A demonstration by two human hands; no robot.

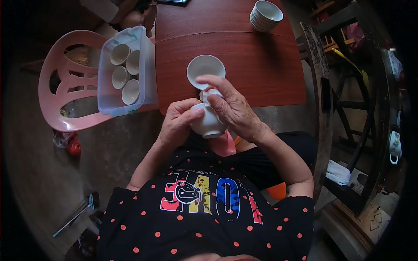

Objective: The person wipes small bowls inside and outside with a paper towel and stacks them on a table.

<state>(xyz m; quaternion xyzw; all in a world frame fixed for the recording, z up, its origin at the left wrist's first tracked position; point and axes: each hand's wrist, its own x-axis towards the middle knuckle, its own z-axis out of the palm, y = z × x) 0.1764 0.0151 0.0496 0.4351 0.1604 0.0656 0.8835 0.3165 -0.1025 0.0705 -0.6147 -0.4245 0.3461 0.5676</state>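
Observation:
My left hand (179, 118) grips a white bowl (210, 125) by its rim, thumb pressed on the outside. The bowl is tilted, its foot turned toward my body, and it is held just off the table's near edge. My right hand (230, 106) pinches a bunched white cloth or tissue (212, 93) against the bowl's rim. Part of that cloth is hidden by my fingers. Just beyond my hands, another white bowl (204, 65) stands upright on the reddish-brown table (265, 82).
A stack of white bowls (266, 15) stands at the table's far right corner. To the left, a clear plastic bin (150, 82) with several white bowls rests on a pink chair (50, 87). A dark wooden frame (324, 108) rises at the right.

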